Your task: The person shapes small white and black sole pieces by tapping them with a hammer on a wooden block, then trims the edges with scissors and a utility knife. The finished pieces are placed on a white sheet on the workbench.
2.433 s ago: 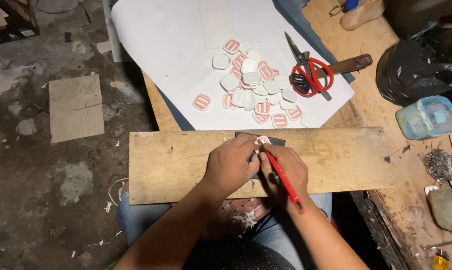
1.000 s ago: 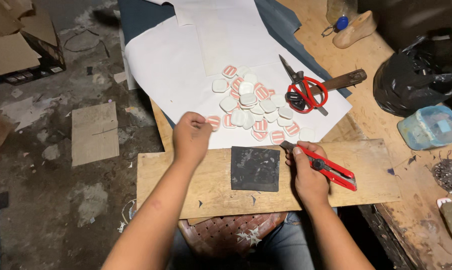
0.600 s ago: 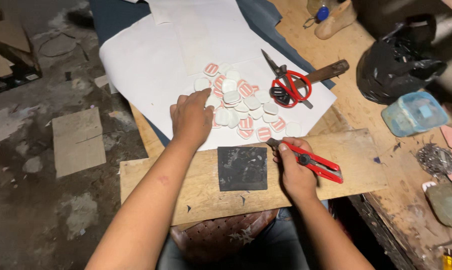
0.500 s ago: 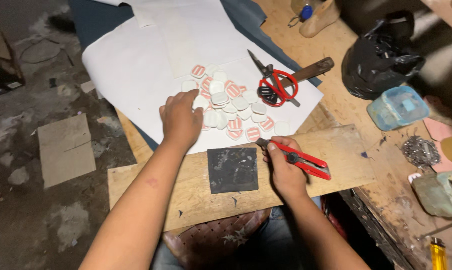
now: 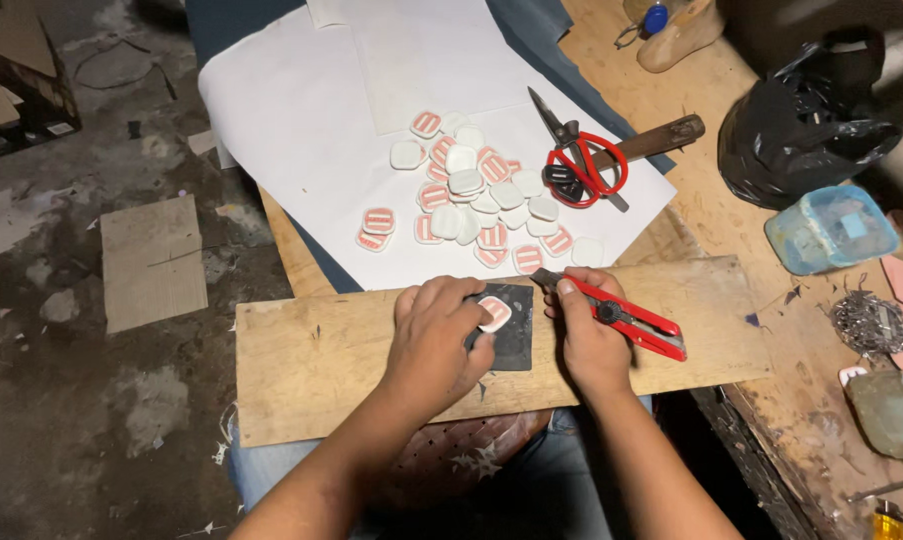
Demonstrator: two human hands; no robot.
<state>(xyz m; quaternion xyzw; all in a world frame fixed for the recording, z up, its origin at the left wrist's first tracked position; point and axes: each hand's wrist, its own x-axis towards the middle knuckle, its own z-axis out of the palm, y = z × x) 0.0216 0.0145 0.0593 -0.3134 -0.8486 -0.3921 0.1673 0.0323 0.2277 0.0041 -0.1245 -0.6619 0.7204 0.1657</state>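
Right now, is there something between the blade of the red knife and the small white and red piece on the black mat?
Nothing visible. The red utility knife in the right hand points toward the white and red piece, which the left hand presses onto the black mat; only bare mat lies between them.

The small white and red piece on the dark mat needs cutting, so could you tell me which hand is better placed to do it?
The right hand, probably: it grips the red utility knife beside the dark mat, while the left hand pins the piece down.
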